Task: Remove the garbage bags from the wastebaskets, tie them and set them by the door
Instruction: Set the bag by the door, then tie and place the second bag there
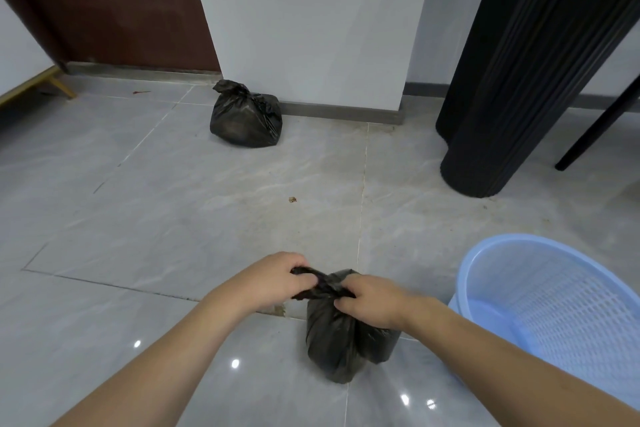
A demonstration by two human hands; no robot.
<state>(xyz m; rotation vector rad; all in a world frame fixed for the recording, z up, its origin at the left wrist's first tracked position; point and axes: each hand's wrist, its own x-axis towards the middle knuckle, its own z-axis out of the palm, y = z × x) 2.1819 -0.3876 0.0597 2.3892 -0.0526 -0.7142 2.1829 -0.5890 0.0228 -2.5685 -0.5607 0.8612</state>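
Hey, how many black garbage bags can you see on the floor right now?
2. One tied bag sits by the white wall next to the brown door. The other bag is near the blue wastebasket, gripped by both hands.

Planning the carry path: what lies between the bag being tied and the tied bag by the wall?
Bare tile floor with one small brown scrap, per the head view.

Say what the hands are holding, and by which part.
Both the left hand and right hand grip the near black plastic garbage bag by its gathered top.
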